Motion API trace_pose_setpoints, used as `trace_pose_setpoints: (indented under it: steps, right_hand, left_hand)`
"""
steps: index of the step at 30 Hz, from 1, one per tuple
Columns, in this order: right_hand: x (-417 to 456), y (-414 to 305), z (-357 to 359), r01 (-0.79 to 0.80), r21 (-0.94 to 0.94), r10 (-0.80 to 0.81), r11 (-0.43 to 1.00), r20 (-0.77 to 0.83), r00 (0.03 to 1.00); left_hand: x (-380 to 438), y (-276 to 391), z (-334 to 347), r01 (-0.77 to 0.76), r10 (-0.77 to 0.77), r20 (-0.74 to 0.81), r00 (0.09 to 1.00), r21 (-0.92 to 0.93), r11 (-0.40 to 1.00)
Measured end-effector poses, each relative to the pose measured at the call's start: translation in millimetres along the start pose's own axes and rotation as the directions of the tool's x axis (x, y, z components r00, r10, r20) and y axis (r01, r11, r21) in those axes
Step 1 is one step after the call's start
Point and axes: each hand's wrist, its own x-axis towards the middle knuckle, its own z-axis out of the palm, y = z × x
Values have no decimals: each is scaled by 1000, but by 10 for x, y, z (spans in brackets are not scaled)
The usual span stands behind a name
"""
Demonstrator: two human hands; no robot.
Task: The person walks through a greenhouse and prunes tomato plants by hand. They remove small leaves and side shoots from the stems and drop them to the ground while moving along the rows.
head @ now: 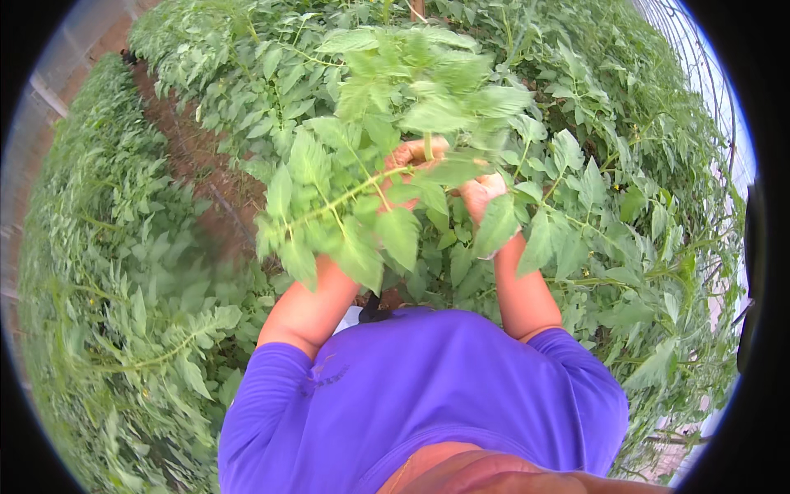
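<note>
A leafy tomato plant (pixel 395 234) stands upright before my chest, its top leaves blurred. My left hand (pixel 410 157) is at its green stem (pixel 428 147), with fingers curled about the upper part and partly covered by leaves. Close by on the right, my right hand (pixel 484 191) is raised to the same plant, its fingertips partly behind a leaf. A long side branch with leaflets (pixel 336 202) reaches from the stem across my left forearm. Whether my right hand grips anything is hidden.
Dense rows of tomato plants (pixel 586 92) surround me, with another row (pixel 92 247) at the left. A strip of bare reddish soil (pixel 185 154) with a thin dark line runs between rows. Curved greenhouse framing (pixel 719 80) shows at the right edge.
</note>
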Motion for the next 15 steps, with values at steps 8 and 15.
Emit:
trace_pose_setpoints:
  steps: [8,15]
  right_hand:
    - [-164,-310,61,34,-42,-43,999,-256,966]
    - [-488,-1627,234,139,198,-48,970,-406,913]
  left_hand:
    - [65,107,-518,228,-184,282,942,-135,964]
    - [-54,110,-329,186,-175,642,747,51,981]
